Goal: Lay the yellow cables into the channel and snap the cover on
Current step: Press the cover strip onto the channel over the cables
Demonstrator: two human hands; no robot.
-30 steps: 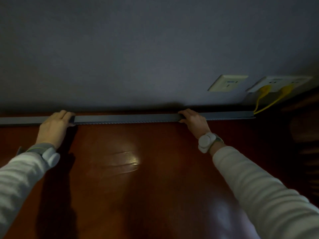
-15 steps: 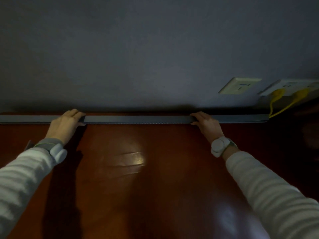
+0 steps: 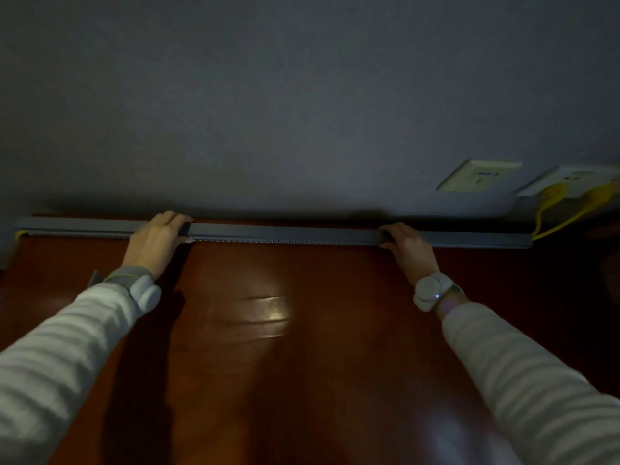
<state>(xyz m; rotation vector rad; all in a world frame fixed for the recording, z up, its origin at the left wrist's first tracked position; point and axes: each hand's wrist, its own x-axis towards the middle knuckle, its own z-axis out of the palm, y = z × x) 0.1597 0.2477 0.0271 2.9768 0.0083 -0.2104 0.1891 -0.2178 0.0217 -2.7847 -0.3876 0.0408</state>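
I see a long, straight grey plastic cable channel point(image 3: 285, 233) with a finely toothed front edge, lying along the back edge of the glossy reddish-brown wooden tabletop point(image 3: 302, 347), against the matte grey wall point(image 3: 268, 112). My left hand point(image 3: 156, 241) and right hand point(image 3: 407, 245) are curled over it, well apart, pressing down on its cover. Thin yellow cables point(image 3: 550, 219) leave its right end toward a white wall socket plate point(image 3: 570, 179). The tabletop in front lies bare between my striped sleeves point(image 3: 67, 347).
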